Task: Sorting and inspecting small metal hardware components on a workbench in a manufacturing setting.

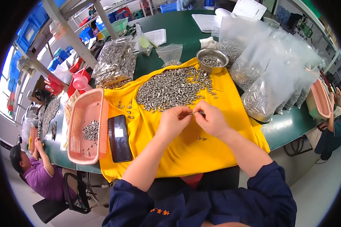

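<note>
Over the yellow cloth (pixel 170 153), my left hand (pixel 174 120) and my right hand (pixel 210 119) meet, fingertips pinched together. Between them shows a bit of a small metal part (pixel 192 113), mostly hidden by the fingers; both hands seem to grip it. Just beyond my hands spreads a heap of small silver metal fittings (pixel 170 89). Two loose fittings (pixel 202 139) lie on the cloth below my right hand. Left of my forearm rests a black phone (pixel 119 142), and beside it stands a pink plastic basket (pixel 75 130) with a small pile of fittings inside.
A steel bowl (pixel 222 56) of fittings sits at the cloth's far edge. Large clear bags (pixel 261 98) of metal parts crowd the right; another bag (pixel 115 62) stands far left. Papers (pixel 204 23) lie at the back. People sit at the table's left (pixel 45 174) and right (pixel 331 128).
</note>
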A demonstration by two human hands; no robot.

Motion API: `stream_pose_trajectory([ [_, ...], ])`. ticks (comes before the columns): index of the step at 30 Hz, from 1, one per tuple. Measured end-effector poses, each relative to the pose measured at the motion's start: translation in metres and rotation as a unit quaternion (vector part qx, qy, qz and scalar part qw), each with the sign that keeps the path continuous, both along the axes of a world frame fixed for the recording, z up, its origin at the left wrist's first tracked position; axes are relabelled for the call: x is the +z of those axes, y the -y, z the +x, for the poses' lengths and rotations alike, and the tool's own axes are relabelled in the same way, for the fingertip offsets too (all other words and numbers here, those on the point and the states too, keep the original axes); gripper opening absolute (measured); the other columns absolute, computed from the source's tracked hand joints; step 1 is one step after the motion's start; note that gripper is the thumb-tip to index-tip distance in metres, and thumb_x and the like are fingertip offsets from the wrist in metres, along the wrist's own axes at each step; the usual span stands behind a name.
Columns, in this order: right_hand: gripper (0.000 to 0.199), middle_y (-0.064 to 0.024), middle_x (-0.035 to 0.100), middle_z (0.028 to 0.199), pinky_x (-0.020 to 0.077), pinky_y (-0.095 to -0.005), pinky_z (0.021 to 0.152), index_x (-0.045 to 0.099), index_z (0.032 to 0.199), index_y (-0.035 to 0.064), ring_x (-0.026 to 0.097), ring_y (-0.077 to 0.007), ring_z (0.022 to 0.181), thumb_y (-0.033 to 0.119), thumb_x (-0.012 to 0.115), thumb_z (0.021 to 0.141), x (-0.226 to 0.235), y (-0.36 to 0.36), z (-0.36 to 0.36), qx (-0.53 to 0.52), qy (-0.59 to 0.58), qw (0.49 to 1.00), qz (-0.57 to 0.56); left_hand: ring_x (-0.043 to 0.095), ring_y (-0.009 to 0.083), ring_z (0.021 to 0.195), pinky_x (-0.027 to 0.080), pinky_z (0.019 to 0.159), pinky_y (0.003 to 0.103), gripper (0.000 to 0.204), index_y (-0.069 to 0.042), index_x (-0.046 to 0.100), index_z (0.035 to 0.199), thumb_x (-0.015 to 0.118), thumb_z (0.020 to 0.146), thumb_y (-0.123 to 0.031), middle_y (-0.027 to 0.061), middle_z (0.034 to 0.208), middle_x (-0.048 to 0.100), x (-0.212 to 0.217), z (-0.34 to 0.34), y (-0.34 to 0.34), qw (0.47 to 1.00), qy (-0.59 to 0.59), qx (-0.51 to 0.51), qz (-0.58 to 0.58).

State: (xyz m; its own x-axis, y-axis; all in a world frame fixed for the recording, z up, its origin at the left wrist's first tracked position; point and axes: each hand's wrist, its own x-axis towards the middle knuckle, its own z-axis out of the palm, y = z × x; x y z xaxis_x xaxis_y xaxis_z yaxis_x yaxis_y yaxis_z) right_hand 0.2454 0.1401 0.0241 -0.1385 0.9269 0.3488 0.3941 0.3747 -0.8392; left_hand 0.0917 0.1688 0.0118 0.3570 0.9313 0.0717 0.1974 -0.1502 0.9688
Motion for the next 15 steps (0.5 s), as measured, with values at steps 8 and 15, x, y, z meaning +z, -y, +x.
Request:
stream_pose_trajectory([
  [8,0.004,-0.0038,0.050,0.065,0.0371,-0.0236,0.051,0.049,0.081,0.0028,0.044,-0.0090,0.055,0.005,0.050,0.077,-0.001,0.001,0.004,-0.043,-0.051,0.998,-0.012,0.057,0.0105,0.065,0.046,0.061,0.022,0.012,-0.001,0.061,0.084,0.060,0.072,-0.004,0.0048,0.074,0.062,0.006,-0.012,-0.006,0.991,-0.080,0.055,0.089],
  [15,0.004,-0.0010,0.047,0.068,0.0347,-0.0201,0.053,0.050,0.080,0.0031,0.041,-0.0058,0.060,0.005,0.051,0.078,-0.007,-0.002,0.007,-0.009,-0.051,0.999,0.011,0.050,0.0046,0.064,0.042,0.057,0.020,0.015,-0.002,0.059,0.085,0.061,0.073,-0.009,0.0000,0.073,0.057,-0.003,-0.010,-0.007,1.000,-0.020,0.017,0.016],
])
